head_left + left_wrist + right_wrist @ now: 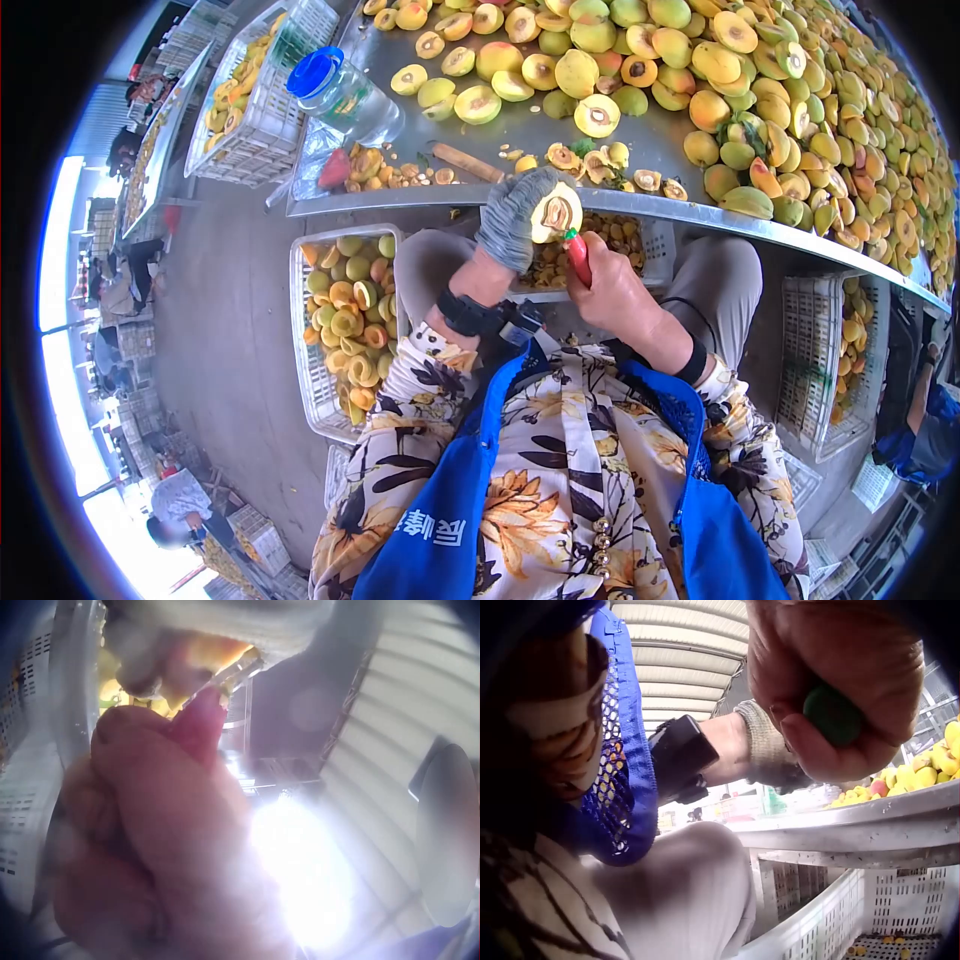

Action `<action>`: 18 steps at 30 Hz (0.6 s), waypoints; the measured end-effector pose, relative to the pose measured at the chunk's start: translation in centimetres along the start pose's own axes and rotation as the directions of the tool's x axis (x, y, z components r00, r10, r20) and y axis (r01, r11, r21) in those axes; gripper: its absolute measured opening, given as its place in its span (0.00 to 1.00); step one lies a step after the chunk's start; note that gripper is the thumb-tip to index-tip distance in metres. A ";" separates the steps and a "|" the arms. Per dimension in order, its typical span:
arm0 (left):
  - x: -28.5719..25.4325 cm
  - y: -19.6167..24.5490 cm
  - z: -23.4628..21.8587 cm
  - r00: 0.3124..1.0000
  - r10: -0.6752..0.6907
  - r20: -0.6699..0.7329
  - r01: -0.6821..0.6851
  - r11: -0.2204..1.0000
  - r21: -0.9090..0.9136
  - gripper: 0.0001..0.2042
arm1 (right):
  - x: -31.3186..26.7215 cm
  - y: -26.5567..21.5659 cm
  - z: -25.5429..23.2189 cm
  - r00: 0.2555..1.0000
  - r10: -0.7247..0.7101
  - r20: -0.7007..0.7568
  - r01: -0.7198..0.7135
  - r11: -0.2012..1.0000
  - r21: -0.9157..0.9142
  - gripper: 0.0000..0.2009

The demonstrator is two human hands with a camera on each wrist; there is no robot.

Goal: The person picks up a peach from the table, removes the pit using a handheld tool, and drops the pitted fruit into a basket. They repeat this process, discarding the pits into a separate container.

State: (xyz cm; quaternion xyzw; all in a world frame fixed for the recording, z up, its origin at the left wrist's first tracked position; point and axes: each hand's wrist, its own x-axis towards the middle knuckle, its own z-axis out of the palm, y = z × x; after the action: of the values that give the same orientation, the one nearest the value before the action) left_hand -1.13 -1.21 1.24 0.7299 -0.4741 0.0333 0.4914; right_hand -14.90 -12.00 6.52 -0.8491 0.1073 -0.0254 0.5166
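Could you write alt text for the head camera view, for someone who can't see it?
A gloved left hand holds a halved fruit while the bare right hand grips a red-handled tool at its edge, beside a metal table heaped with more fruit.

the halved fruit (pixel 556 214) is pale yellow, its cut face turned up around a brown centre; whether that is stone or hollow cannot be told. at its five o'clock, close against its rim, the red-handled tool (pixel 578 258) slants from eleven to five o'clock, green at both handle ends.
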 end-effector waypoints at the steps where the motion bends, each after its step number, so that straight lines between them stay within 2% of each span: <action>1: 0.0 -0.6 -0.3 1.000 -0.004 0.002 0.004 1.000 -0.002 0.13 | -0.1 0.1 0.0 1.000 0.004 0.002 -0.004 1.000 0.001 0.08; 2: 0.2 -1.0 -0.7 0.932 -0.285 0.223 0.351 0.860 -0.370 0.12 | -0.1 0.4 -0.1 0.997 0.007 0.073 -0.003 0.999 -0.044 0.09; 3: 0.8 -0.4 -1.3 0.754 -0.413 0.512 0.657 0.487 -0.575 0.12 | -0.1 0.7 -0.2 0.990 0.012 0.142 0.001 0.996 -0.088 0.09; 4: 1.6 0.3 -2.0 0.819 -0.230 0.526 0.524 0.674 -0.521 0.09 | -0.2 0.9 -0.1 0.990 0.012 0.141 0.000 0.996 -0.088 0.09; 5: 1.6 0.0 -2.0 0.819 -0.230 0.526 0.524 0.674 -0.521 0.09 | -0.1 1.2 0.1 0.986 -0.002 0.165 0.018 0.995 -0.094 0.09; 7: 1.3 -0.7 -2.0 0.697 -0.309 0.647 0.707 0.448 -0.548 0.09 | 0.0 1.5 -0.1 0.980 -0.017 0.196 0.036 0.995 -0.094 0.09; 8: 1.1 -0.7 -1.6 0.611 -0.407 0.679 0.772 0.117 -0.625 0.11 | 0.3 1.7 -0.5 0.979 -0.020 0.203 0.036 0.996 -0.075 0.10; 9: 1.1 -0.3 -1.4 0.610 -0.406 0.681 0.774 0.119 -0.622 0.11 | 0.6 1.7 -0.7 0.978 -0.022 0.209 0.035 0.998 -0.058 0.11; 10: 1.2 0.1 -1.1 0.581 -0.505 0.638 0.737 -0.006 -0.676 0.12 | 0.7 1.6 -0.7 0.989 -0.045 0.138 0.051 0.998 -0.043 0.12; 11: 1.2 0.5 -0.9 0.535 -0.598 0.597 0.676 -0.121 -0.727 0.13 | 0.7 1.2 -0.6 0.990 -0.045 0.137 0.051 0.998 -0.042 0.12; 12: 1.1 0.5 -0.6 0.536 -0.597 0.597 0.677 -0.118 -0.726 0.13 | 0.8 0.8 -0.4 0.998 -0.008 0.069 0.009 1.000 -0.020 0.12; 13: 0.7 0.1 -0.1 0.614 -0.639 0.464 0.654 0.082 -0.752 0.14 | 0.9 0.6 -0.3 1.000 0.031 0.003 -0.031 1.000 0.005 0.13; 15: 0.2 0.4 0.2 0.753 -0.631 0.185 0.555 0.460 -0.693 0.17 | 1.0 0.8 -0.1 0.999 0.044 -0.011 -0.044 0.999 0.002 0.13; 16: -0.1 0.4 0.0 0.768 -0.611 0.192 0.581 0.538 -0.611 0.17 | 1.0 1.0 0.0 0.998 0.057 -0.025 -0.057 0.998 -0.002 0.13; 18: -0.7 -0.5 0.8 0.770 -0.621 0.147 0.551 0.530 -0.645 0.17 | 0.8 1.0 0.0 0.999 0.042 -0.020 -0.042 0.999 0.000 0.13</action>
State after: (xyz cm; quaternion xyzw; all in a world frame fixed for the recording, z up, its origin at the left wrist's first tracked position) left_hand -1.50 -1.28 0.09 0.6228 -0.1562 -0.2651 0.7193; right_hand -14.30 -12.62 5.62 -0.8464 0.1301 -0.0232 0.5159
